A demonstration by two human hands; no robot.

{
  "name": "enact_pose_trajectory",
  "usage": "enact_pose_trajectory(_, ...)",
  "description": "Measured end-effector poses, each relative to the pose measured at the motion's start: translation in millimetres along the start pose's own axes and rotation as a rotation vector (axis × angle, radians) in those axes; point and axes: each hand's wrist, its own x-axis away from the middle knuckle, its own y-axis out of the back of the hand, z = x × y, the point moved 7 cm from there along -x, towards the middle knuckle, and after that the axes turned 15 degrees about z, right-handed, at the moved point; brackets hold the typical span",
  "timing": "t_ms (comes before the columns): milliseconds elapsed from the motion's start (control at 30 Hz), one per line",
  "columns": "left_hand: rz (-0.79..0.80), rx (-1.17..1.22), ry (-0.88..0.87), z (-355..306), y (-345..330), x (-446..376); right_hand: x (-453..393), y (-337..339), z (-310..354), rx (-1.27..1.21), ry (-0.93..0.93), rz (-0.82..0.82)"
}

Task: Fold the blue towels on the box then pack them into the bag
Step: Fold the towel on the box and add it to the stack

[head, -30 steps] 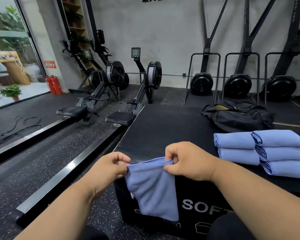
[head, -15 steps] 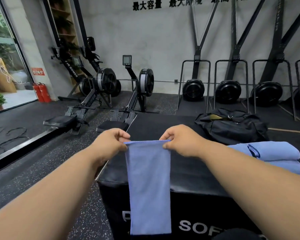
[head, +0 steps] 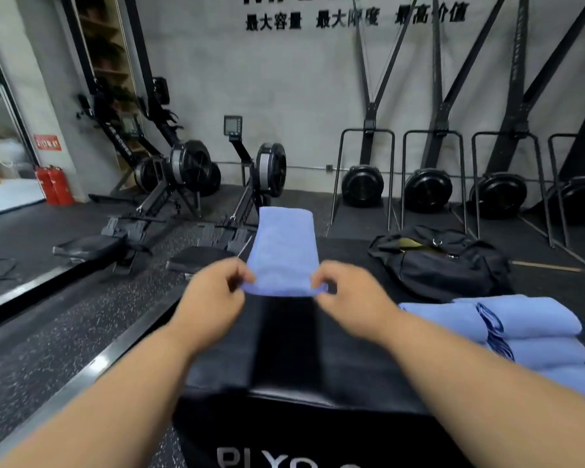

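Each grip pinches a near corner of the blue towel [head: 282, 251]: the left hand [head: 213, 298] on one side, the right hand [head: 347, 298] on the other. The towel stretches away from the person above the black box [head: 284, 359]. Folded towels [head: 527, 332] sit stacked on the box at the right. The black bag [head: 443, 261] lies behind them.

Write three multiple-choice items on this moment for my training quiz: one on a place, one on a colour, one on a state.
1. Where is the bag?
A. far right on the box
B. on the floor
C. on a rower

2. What colour is the held towel?
A. grey
B. blue
C. red

3. How is that towel held?
A. one hand
B. lying free
C. both hands pinching its near corners

Key: A, it lies on the box beyond the folded towels; B, plainly blue; C, left hand and right hand each keep a grip.
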Motion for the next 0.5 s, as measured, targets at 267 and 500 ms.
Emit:
enact_pose_trajectory(267,0.33,0.015,0.327,116.9,-130.7,105.9,62.4,-167.2,-81.1,-0.072,-0.179,0.402)
enact_pose_trajectory(500,0.178,0.129,0.377,127.8,-115.3,57.8,6.1,-150.5,-118.5,-0.158,-0.256,0.219)
